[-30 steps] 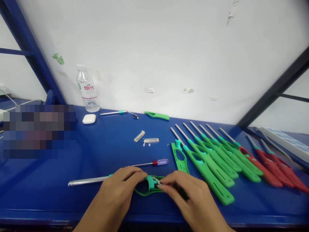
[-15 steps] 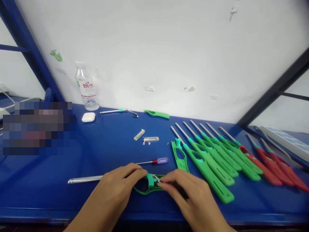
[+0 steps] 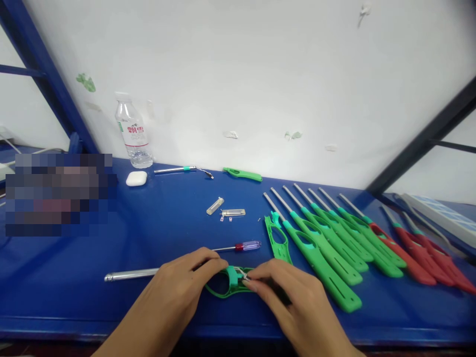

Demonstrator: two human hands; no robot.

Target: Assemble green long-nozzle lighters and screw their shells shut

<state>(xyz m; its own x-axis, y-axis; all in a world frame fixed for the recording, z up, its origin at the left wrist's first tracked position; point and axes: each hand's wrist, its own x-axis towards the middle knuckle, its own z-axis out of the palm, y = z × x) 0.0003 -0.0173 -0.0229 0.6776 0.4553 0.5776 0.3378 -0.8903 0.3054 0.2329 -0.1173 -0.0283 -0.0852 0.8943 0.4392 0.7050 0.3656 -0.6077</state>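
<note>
An opened green lighter half (image 3: 223, 296) with a teal trigger (image 3: 233, 278) lies before me, its metal tube (image 3: 130, 274) pointing left. My left hand (image 3: 182, 285) grips the lighter near the base of the tube, thumb by the trigger. Thumb and index finger of my right hand (image 3: 293, 292) pinch at a thin white wire (image 3: 243, 272) inside the shell; the fingertips partly hide what they hold. Just beyond the hands is a screwdriver (image 3: 247, 246) with a clear purple and red handle. A loose green shell half (image 3: 278, 240) rests to the right.
Several assembled green lighters (image 3: 323, 267) and red lighters (image 3: 409, 253) lie fanned out at right. Two clear fuel tanks (image 3: 233, 212) and small parts lie mid-table. Along the wall are a tube with wires (image 3: 174, 170), a green shell piece (image 3: 243, 174), a white case (image 3: 136, 178) and a water bottle (image 3: 136, 136).
The view has shifted very slightly. Both hands stay at the same place on the lighter, with hardly any visible movement of the fingers.
</note>
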